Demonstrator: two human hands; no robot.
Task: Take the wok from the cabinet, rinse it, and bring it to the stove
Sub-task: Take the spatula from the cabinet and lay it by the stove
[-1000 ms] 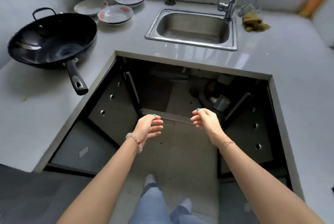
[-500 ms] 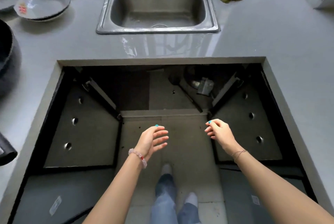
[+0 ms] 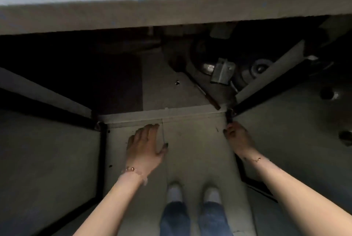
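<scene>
The left hand (image 3: 144, 146) had its fingers straight and spread wide, palm down, holding nothing, low over the floor (image 3: 192, 150) just short of the cabinet (image 3: 162, 114) sill. The right hand (image 3: 238, 138) sat at the bottom corner of the right door (image 3: 295, 140). Its fingers looked curled, but the shadow was too deep to tell whether they gripped the door's edge or only lay beside it.

The wok (image 3: 202, 54) was, by my judgement, the dark round shape at the back right of the cabinet, well apart from both hands, though it was too dim to be sure. A long handle (image 3: 202, 91) ran from there toward the sill and ended near the right hand. I could not tell whether it belonged to the wok.

A metal block (image 3: 222, 72) and a round knobbed thing (image 3: 259, 67) lay close against that dark shape, so a pull made half blind could drag or tip them. Fingers at the door's hinge corner could be pinched if the door swung. The counter edge (image 3: 171, 16) hung over the opening, so a wok lifted too soon would likely strike its underside.

The left door (image 3: 47, 159) and the right door both stood wide open, leaving a wedge of floor between them. The shoes (image 3: 175, 192) stood in its near end, so the way out ran low and straight back.
</scene>
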